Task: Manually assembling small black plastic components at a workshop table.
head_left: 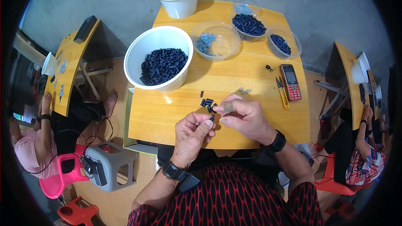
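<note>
My left hand (191, 136) pinches a small black plastic piece (212, 117) between thumb and forefinger, above the table's near edge. Close on its right, my right hand (248, 118) has thumb and fingers drawn together; anything between their tips is too small to make out. A greenish-beige wrap (228, 107) circles one of its fingers. Just beyond my fingertips lies a loose cluster of short black tubular pieces (208, 102). Several small silvery metal pieces (245, 91) are scattered beyond my right hand.
On the wooden table (159, 119) stand a large white tub (130, 65) of black pieces, a second white tub (180, 7) behind, and a clear bowl (228, 44) of metal pieces. A keypad phone (290, 82) lies beside a yellow-handled pointed tool (283, 96). People work at tables on both sides.
</note>
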The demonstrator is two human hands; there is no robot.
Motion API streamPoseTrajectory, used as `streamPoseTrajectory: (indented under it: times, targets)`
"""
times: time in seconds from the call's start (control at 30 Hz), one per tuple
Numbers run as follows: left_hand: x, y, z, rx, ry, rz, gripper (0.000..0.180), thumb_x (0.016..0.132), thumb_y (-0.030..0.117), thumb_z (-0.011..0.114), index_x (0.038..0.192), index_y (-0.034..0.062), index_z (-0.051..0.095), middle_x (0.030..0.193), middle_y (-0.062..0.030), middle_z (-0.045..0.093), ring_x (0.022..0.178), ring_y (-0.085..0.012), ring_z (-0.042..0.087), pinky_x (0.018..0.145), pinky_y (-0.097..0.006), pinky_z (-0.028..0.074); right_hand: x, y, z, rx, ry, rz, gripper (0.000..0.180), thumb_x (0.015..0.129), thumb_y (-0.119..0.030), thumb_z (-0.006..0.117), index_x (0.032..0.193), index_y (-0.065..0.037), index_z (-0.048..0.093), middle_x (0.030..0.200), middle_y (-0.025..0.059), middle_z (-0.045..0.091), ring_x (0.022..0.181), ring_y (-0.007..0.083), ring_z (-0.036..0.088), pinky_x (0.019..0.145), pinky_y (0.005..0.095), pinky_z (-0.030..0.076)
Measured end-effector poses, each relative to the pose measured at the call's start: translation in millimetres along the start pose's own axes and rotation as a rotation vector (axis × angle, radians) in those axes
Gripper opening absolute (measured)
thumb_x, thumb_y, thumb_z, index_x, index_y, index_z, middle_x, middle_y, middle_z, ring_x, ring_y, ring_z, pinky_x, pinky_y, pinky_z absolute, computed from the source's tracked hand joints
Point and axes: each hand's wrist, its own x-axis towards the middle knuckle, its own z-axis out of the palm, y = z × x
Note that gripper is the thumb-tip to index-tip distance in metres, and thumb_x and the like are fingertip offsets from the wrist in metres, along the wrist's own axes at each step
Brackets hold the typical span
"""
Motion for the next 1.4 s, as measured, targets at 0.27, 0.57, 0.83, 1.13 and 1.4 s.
streamPoseTrajectory:
  times: [0.27,0.57,0.83,1.13,1.4]
  targets:
    - [1,-4,-3,-0.064,-0.038,0.059,0.009,0.096,0.005,0.064,0.102,-0.0026,0.065,0.091,-0.006,0.068,0.077,-0.0094,0.062,0.07,-0.023,0.052,2,-22,12,-0.426,-0.081,-0.093,0.022,0.08,-0.004,0.074,0.098,0.002,0.063,0.09,0.0143,0.06,0.079,0.0301,0.065,0.068,0.0362,0.054]
    - [1,2,-5,0.115,-0.069,0.021,0.005,0.095,0.002,0.064,0.094,-0.0026,0.066,0.084,-0.0034,0.068,0.073,-0.0072,0.06,0.069,-0.023,0.051,2,-20,11,-0.667,-0.111,-0.257,0.018,0.078,-0.009,0.072,0.087,-0.002,0.058,0.082,0.012,0.055,0.073,0.0303,0.062,0.063,0.0388,0.052]
    - [-1,4,-4,0.168,-0.103,0.077,0.006,0.096,0.002,0.065,0.09,-0.0013,0.065,0.084,-0.0027,0.067,0.073,-0.0058,0.058,0.066,-0.022,0.049,3,-13,10,-0.762,-0.233,-0.378,0.022,0.075,-0.014,0.074,0.082,-0.004,0.055,0.078,0.009,0.051,0.068,0.0272,0.06,0.06,0.0388,0.05]
    - [0,3,-4,0.055,-0.105,0.078,0.006,0.095,0.003,0.066,0.093,-0.0009,0.063,0.081,-0.004,0.066,0.072,-0.0097,0.061,0.066,-0.023,0.051,7,-30,1,-0.255,-0.18,0.0,0.014,0.083,-0.008,0.071,0.089,0.0,0.062,0.083,0.0117,0.06,0.068,0.0277,0.062,0.056,0.0334,0.049]
    - [-4,24,-11,0.137,0.282,0.617,0.008,0.094,0.006,0.065,0.093,0.0018,0.057,0.093,-0.0094,0.061,0.072,-0.012,0.057,0.065,-0.027,0.049,18,-1,-10,-0.54,0.05,-0.081,0.006,0.084,0.0,0.069,0.088,0.004,0.065,0.081,0.0154,0.065,0.075,0.0302,0.064,0.069,0.0363,0.05]
